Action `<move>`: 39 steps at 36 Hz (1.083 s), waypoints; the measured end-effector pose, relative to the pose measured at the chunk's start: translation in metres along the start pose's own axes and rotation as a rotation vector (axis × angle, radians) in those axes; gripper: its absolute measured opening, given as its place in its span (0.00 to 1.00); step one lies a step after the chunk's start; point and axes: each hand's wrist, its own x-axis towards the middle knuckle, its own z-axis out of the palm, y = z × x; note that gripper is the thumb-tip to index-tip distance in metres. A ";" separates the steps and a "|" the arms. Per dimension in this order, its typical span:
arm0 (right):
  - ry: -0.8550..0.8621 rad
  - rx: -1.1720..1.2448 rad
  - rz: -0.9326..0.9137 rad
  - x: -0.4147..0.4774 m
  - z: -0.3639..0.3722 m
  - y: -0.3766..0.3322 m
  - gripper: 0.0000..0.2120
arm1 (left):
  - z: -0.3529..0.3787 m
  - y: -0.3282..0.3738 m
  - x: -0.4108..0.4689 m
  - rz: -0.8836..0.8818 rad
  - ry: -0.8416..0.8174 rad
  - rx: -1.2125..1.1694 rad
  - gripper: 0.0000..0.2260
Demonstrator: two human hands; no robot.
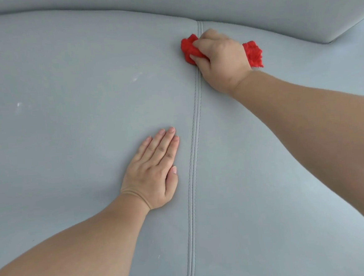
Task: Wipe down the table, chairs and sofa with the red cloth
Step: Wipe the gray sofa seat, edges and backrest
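A: Looking at the seam [193,141] that runs down the seat of the grey sofa [67,129], why is the red cloth [188,50] bunched up at its far end?

B: Right hand [218,54]: fingers curled round the cloth and clamped on it, the wad pressed onto the seat right on the seam, just short of the back cushion [275,10]. One tuft shows left of the seam past the fingertips, and another shows right of it beside the wrist. A wad, I judge, makes a firm pad that can press into the stitched groove, where dirt would gather.

A: And the left hand [153,172]?

B: Flat on the seat just left of the seam, nearer the front edge. The fingers are straight and close together, holding nothing. It reads as a prop: the person leans over the seat, and this palm takes the weight so that the other arm can reach far.

A: What is left to do?

B: Pale smudges [135,78] lie well left of the seam. They look unwiped, so the sofa appears part done. Table and chairs are out of view, so I cannot tell.
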 end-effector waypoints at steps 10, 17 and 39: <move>0.019 0.064 -0.036 -0.063 0.002 -0.031 0.13 | -0.003 0.004 0.001 -0.009 -0.026 0.022 0.26; -0.013 0.085 -0.033 -0.108 0.002 -0.051 0.13 | -0.009 0.007 -0.001 -0.023 -0.050 0.029 0.27; -0.039 0.106 -0.088 -0.274 0.007 -0.126 0.06 | -0.039 -0.009 -0.079 -0.182 -0.054 0.059 0.27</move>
